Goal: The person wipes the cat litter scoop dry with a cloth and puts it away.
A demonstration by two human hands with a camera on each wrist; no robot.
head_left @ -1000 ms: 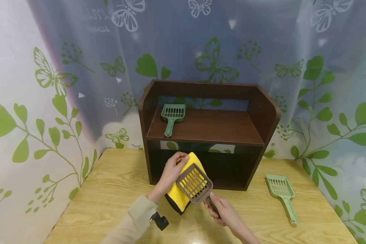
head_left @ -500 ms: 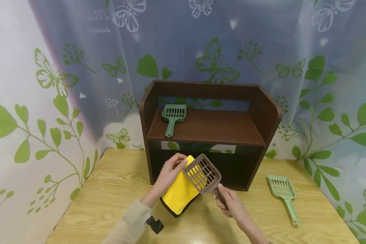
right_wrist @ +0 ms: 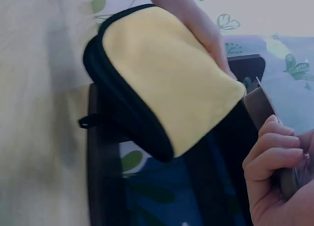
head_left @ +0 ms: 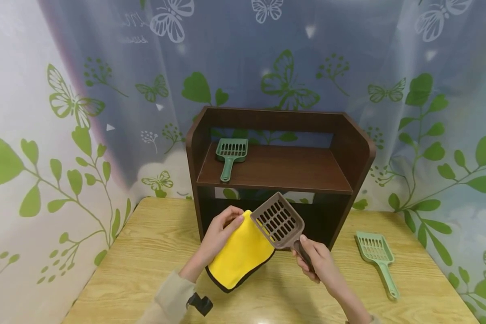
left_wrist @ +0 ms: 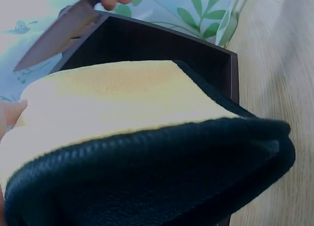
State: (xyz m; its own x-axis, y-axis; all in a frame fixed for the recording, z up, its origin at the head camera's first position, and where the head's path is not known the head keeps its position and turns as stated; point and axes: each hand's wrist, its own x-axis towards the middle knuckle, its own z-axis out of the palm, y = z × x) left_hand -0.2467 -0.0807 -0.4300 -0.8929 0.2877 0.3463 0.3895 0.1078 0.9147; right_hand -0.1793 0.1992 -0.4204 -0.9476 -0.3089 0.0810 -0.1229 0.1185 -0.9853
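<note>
Beyond both grips stands the dark brown shelf unit (head_left: pixel 291 167), a two-level holder. On its upper level, ahead of the left grip (head_left: pixel 220 235), lies a dark green scoop (head_left: pixel 229 159), slotted head to the back and handle end by the front edge. The lower compartment opens just beyond the two grips, its inside deep in shadow and partly hidden by what they hold.

The right grip (head_left: pixel 321 263) is clamped round the handle of the brown scoop (head_left: pixel 285 242), fingers curled beneath and thumb along the top. From this grip the scoop's long axis runs slantwise, the slotted head pointing forward and to the left, the handle end back and to the right. In the head view its near-left edge overlaps the cloth; whether the two touch, I cannot tell.

The left grip is pinched on the far-left edge of the yellow cloth (head_left: pixel 239 257), which is folded and edged in black. The cloth's long axis runs from that pinch back toward the person, its lower end hanging above the tabletop (head_left: pixel 146 252).

Well to the right of the right grip, a light green scoop (head_left: pixel 379 261) lies on the tabletop, head pointing away, handle toward the person.
</note>
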